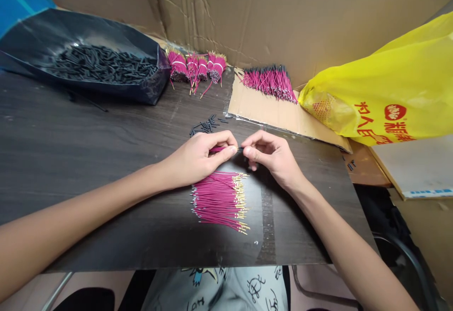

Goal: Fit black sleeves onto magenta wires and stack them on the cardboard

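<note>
My left hand (208, 157) is closed around a few magenta wires (216, 149), their ends pointing right between thumb and forefinger. Just to the right, my right hand (271, 155) pinches a small black sleeve (241, 149) at the wire ends. Whether the sleeve is on a wire, I cannot tell. Below both hands lies a row of magenta wires (217, 200), gold tips to the right and silvery ends to the left. Behind my left hand is a small heap of black sleeves (205, 126).
A dark bag (141, 91) full of black sleeves stands back left. Tied wire bundles (196, 68) sit beside it. On a cardboard sheet (262, 110) lies a pile of black-tipped magenta wires (271, 83). A yellow plastic bag (382, 84) is at the right. The table's front edge is near my body.
</note>
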### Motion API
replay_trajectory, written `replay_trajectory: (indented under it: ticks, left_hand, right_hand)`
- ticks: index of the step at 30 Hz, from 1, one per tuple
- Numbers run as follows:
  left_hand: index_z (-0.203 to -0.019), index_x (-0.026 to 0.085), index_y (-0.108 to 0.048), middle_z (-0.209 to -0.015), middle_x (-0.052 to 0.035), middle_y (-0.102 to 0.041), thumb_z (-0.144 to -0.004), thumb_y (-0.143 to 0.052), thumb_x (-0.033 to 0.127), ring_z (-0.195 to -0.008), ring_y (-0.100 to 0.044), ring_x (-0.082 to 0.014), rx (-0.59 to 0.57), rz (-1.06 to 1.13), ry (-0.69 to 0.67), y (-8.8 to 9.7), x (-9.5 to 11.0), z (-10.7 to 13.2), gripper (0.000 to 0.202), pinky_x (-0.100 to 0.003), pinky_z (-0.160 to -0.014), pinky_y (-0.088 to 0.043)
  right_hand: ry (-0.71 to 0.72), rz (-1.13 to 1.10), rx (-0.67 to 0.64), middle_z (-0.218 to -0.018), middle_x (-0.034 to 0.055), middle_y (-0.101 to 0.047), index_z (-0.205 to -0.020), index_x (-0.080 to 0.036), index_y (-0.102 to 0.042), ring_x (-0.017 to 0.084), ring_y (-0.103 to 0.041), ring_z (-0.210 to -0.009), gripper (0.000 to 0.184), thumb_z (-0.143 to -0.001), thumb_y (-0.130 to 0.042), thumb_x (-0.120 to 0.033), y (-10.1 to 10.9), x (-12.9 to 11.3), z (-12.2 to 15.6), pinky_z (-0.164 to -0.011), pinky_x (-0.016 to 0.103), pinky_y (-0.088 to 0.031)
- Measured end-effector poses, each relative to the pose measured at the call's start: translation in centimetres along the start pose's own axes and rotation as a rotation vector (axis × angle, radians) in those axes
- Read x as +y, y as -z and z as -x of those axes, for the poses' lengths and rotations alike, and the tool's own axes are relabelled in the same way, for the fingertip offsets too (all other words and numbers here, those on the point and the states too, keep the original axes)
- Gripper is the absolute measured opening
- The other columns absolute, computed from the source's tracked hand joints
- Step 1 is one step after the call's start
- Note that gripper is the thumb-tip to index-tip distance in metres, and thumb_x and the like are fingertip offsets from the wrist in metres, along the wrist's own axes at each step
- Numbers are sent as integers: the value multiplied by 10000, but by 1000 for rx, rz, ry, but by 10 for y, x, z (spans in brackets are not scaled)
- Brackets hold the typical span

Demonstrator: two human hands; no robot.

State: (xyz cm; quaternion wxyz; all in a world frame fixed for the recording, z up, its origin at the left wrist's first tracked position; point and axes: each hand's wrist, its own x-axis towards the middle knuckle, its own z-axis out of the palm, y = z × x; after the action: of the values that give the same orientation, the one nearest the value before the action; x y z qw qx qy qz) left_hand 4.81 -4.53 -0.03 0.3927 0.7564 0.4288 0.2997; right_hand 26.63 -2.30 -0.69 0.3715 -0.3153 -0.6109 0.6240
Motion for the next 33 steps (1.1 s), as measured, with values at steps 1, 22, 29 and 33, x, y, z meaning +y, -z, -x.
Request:
replay_trajectory:
  ticks: [1,22,29,33]
  left_hand:
    - [-899,171,-623,-662,50,-498,-1020,-547,390,-622,-426,-124,10,3,4,0,0,0,261,-257,-602,-321]
    - [-827,158,-556,-638,45,-486,-1013,-533,255,-560,-416,-92,-25,274,19,-2,0,-3,212,-218,-531,-342]
    - [-835,160,-555,-611,38,-523,-1004,-562,286,-516,-446,-88,-9,291,64,-1,-1,-4,211,-200,-482,-354]
    - [-835,157,-549,-603,41,-534,-1004,-570,289,-491,-450,-77,-48,344,80,-1,1,-2,216,-189,-471,-363]
  right_hand:
    - [-16,-25,-12,-709,-33,-616,-936,-187,-717,80,-547,-563,286,-844,-840,-428,1,2,0,-548,226,-469]
    - [-67,-115,-24,-798,-1,-672,-1004,-176,-690,96,-620,-639,306,-880,-800,-434,-3,-1,2,-580,229,-548]
    - [-80,-242,-67,-847,11,-695,-1049,-175,-681,96,-635,-643,258,-907,-780,-366,-6,5,2,-586,234,-567]
    - [-142,-354,-111,-835,19,-702,-1037,-165,-714,99,-650,-672,228,-892,-799,-319,-3,4,1,-593,220,-568]
